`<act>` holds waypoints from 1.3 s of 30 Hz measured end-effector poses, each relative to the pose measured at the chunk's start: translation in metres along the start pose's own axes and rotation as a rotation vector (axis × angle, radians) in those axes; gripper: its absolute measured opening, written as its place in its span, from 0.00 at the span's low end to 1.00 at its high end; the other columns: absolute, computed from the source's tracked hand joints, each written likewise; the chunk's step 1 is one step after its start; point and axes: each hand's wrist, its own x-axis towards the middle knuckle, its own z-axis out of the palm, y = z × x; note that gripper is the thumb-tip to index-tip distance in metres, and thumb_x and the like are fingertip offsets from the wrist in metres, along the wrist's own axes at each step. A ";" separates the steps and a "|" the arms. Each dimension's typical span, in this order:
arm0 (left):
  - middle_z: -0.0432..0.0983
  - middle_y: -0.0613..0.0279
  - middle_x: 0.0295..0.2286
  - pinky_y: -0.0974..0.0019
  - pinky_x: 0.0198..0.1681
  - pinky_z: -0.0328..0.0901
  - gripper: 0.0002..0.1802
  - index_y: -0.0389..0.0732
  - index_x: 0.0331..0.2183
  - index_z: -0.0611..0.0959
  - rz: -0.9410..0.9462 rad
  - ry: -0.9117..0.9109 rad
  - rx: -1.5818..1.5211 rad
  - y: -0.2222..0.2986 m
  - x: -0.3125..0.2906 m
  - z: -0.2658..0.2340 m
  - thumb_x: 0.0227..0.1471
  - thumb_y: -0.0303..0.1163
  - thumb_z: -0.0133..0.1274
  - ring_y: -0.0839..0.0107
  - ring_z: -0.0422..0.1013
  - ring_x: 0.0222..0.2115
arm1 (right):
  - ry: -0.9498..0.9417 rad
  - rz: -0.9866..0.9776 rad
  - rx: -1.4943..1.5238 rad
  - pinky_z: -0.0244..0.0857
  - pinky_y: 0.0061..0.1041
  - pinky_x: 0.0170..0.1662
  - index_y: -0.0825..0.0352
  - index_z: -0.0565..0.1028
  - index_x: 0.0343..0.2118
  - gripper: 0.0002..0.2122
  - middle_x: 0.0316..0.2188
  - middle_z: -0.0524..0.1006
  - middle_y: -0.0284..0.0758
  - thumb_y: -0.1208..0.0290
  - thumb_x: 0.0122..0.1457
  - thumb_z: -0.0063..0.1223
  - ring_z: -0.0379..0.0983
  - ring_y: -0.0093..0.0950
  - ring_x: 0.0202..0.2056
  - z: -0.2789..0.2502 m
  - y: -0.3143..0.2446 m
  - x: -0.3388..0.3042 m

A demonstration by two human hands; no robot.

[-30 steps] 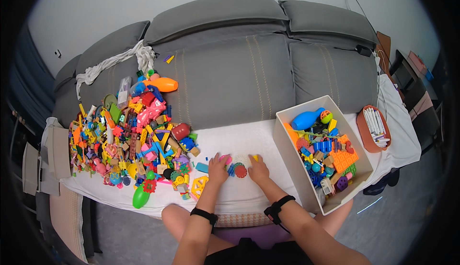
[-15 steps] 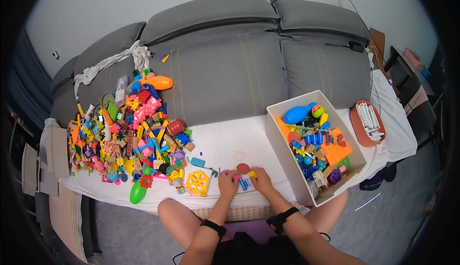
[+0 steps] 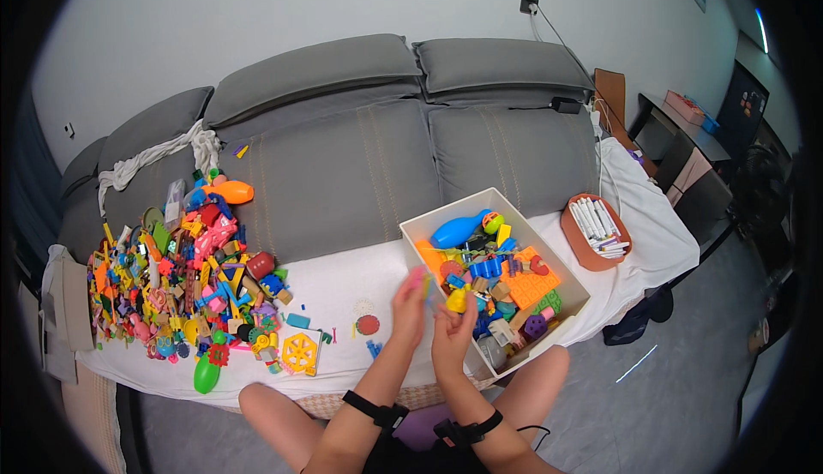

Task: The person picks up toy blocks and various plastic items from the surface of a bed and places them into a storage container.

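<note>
My left hand (image 3: 409,307) is raised beside the near-left wall of the storage box (image 3: 435,294), its fingers closed on a small pink toy piece (image 3: 417,277). Over the box's left edge, my right hand (image 3: 452,328) pinches a small yellow toy piece (image 3: 456,301). Inside the box lie a blue bowling pin (image 3: 460,230), an orange waffle-like plate (image 3: 529,277) and many small mixed toys. On the white cover left of my hands are a red disc (image 3: 368,325), a pale openwork disc (image 3: 365,306) and several blue pieces (image 3: 375,350).
A big heap of mixed toys (image 3: 184,281) covers the left of the couch. Near it lie a yellow wheel-shaped piece (image 3: 300,352), a blue block (image 3: 298,321) and a green bowling pin (image 3: 207,375). An orange-brown basket of white sticks (image 3: 597,225) stands right of the box.
Both hands have lifted off the white cover and moved right to the box, carrying the pink and yellow pieces. The head view has swung to the right.
</note>
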 end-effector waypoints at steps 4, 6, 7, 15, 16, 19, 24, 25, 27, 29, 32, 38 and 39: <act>0.69 0.62 0.43 0.78 0.29 0.64 0.20 0.36 0.47 0.70 -0.192 -0.289 0.134 -0.002 -0.005 0.013 0.49 0.23 0.45 0.79 0.68 0.32 | 0.148 -0.135 0.010 0.65 0.20 0.41 0.70 0.46 0.57 0.30 0.59 0.42 0.44 0.87 0.48 0.38 0.66 0.33 0.46 -0.002 -0.011 0.001; 0.72 0.63 0.39 0.79 0.24 0.63 0.20 0.36 0.44 0.73 -0.174 -0.216 0.148 -0.003 -0.009 0.002 0.46 0.19 0.44 0.80 0.69 0.27 | 0.044 -0.208 -0.090 0.65 0.21 0.40 0.69 0.46 0.57 0.30 0.58 0.42 0.43 0.86 0.48 0.38 0.67 0.32 0.44 -0.001 -0.008 -0.002; 0.71 0.60 0.41 0.76 0.28 0.65 0.18 0.34 0.43 0.74 -0.160 -0.160 0.212 -0.002 -0.011 -0.008 0.47 0.19 0.42 0.76 0.70 0.29 | 0.071 -0.205 -0.074 0.66 0.20 0.38 0.69 0.55 0.54 0.26 0.53 0.55 0.42 0.85 0.49 0.39 0.70 0.29 0.40 0.005 -0.007 -0.006; 0.73 0.54 0.32 0.62 0.35 0.64 0.12 0.38 0.33 0.79 0.406 0.244 1.200 -0.002 -0.022 -0.180 0.41 0.23 0.51 0.63 0.69 0.31 | -0.771 0.053 -0.873 0.66 0.31 0.37 0.66 0.68 0.43 0.21 0.41 0.69 0.40 0.66 0.44 0.55 0.70 0.36 0.33 0.045 0.091 -0.020; 0.71 0.51 0.34 0.59 0.39 0.62 0.14 0.38 0.34 0.78 0.429 0.323 1.443 0.005 -0.026 -0.195 0.39 0.27 0.54 0.58 0.66 0.35 | -0.783 0.058 -0.867 0.66 0.31 0.37 0.66 0.68 0.43 0.21 0.41 0.69 0.40 0.66 0.44 0.55 0.70 0.36 0.33 0.054 0.102 -0.022; 0.67 0.48 0.38 0.56 0.45 0.58 0.22 0.39 0.37 0.75 0.402 0.416 1.719 0.015 -0.026 -0.215 0.36 0.33 0.58 0.52 0.61 0.41 | -0.710 0.074 -1.128 0.64 0.33 0.42 0.63 0.62 0.48 0.28 0.44 0.65 0.41 0.63 0.43 0.57 0.65 0.40 0.41 0.084 0.123 -0.017; 0.64 0.47 0.38 0.56 0.42 0.58 0.31 0.40 0.40 0.72 0.343 0.477 1.791 0.013 -0.005 -0.213 0.31 0.40 0.62 0.50 0.60 0.38 | -0.715 0.081 -1.182 0.64 0.34 0.41 0.65 0.60 0.49 0.33 0.44 0.65 0.43 0.63 0.39 0.61 0.66 0.41 0.41 0.101 0.148 -0.001; 0.64 0.50 0.37 0.57 0.38 0.61 0.27 0.41 0.39 0.73 0.333 0.440 1.837 0.012 -0.003 -0.208 0.34 0.41 0.60 0.53 0.61 0.37 | -0.723 0.131 -1.122 0.65 0.34 0.39 0.66 0.61 0.48 0.32 0.41 0.67 0.43 0.62 0.39 0.62 0.67 0.40 0.39 0.100 0.155 0.004; 0.65 0.52 0.36 0.58 0.36 0.62 0.24 0.42 0.38 0.73 0.296 0.375 1.876 0.012 0.003 -0.202 0.36 0.39 0.58 0.55 0.61 0.36 | -0.727 0.183 -1.062 0.65 0.33 0.38 0.66 0.62 0.47 0.31 0.39 0.69 0.43 0.62 0.39 0.62 0.69 0.40 0.37 0.096 0.169 0.013; 0.65 0.54 0.35 0.59 0.33 0.63 0.21 0.42 0.37 0.73 0.267 0.305 1.912 0.011 0.009 -0.203 0.38 0.38 0.57 0.57 0.62 0.35 | -0.718 0.227 -0.895 0.66 0.32 0.36 0.68 0.66 0.42 0.28 0.31 0.74 0.43 0.61 0.37 0.63 0.72 0.39 0.33 0.091 0.181 0.022; 0.66 0.58 0.33 0.60 0.30 0.64 0.16 0.45 0.36 0.74 0.340 0.279 1.938 0.002 0.008 -0.219 0.40 0.35 0.55 0.59 0.63 0.34 | -0.673 0.175 -0.743 0.65 0.32 0.34 0.67 0.70 0.30 0.19 0.26 0.74 0.42 0.63 0.37 0.62 0.72 0.39 0.31 0.086 0.183 0.022; 0.67 0.59 0.35 0.61 0.30 0.63 0.11 0.49 0.31 0.76 0.432 0.140 1.975 0.008 -0.017 -0.212 0.41 0.36 0.53 0.61 0.64 0.35 | -0.697 0.328 -0.722 0.66 0.26 0.29 0.70 0.74 0.28 0.15 0.22 0.76 0.38 0.65 0.39 0.62 0.73 0.28 0.24 0.046 0.184 0.002; 0.67 0.60 0.36 0.62 0.31 0.63 0.10 0.49 0.31 0.76 0.484 0.218 1.976 0.014 -0.019 -0.210 0.41 0.37 0.53 0.62 0.64 0.35 | -0.695 0.320 -0.719 0.66 0.26 0.29 0.70 0.74 0.28 0.15 0.22 0.76 0.38 0.65 0.39 0.62 0.73 0.28 0.24 0.046 0.180 0.002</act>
